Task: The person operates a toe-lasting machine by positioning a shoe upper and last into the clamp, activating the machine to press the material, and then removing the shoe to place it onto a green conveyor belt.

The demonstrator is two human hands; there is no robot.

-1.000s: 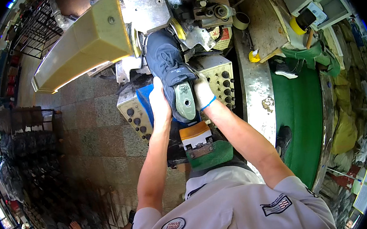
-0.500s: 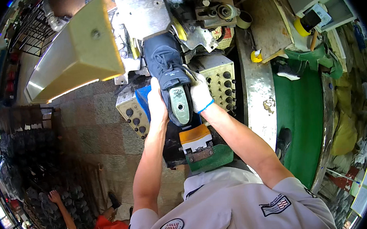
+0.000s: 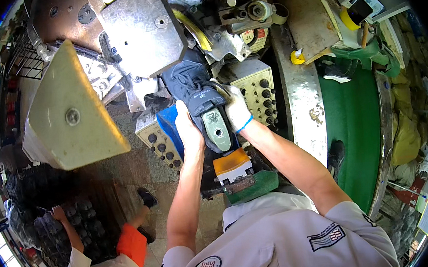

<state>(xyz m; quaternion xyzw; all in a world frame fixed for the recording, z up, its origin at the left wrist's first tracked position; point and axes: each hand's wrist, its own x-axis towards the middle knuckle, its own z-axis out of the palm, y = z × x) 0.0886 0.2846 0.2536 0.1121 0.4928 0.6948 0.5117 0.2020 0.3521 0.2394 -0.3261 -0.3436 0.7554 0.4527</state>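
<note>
A dark lace-up shoe upper (image 3: 188, 82) sits on a green shoe last (image 3: 217, 133). Its toe end reaches under the metal plate of a machine (image 3: 145, 32), which hides the tip. My left hand (image 3: 190, 130) is closed along the left side of the heel. On the opposite side, my right hand (image 3: 235, 110), in a white glove with a blue cuff, grips the shoe near the collar. Part of its fingers is hidden behind the upper. Just below the heel end is an orange pad (image 3: 231, 161) on a metal bracket.
Panels with black knobs (image 3: 258, 96) flank the shoe. A yellowish hood (image 3: 72, 111) hangs at the left. To the right runs a green surface (image 3: 353, 135) with a dark shoe (image 3: 336, 73) on it. Another person (image 3: 108, 262) is at a rack of dark items, lower left.
The shoe now tilts, its toe pointing further left, with both hands still on it. In the picture, the machine plate and the hood have swung left.
</note>
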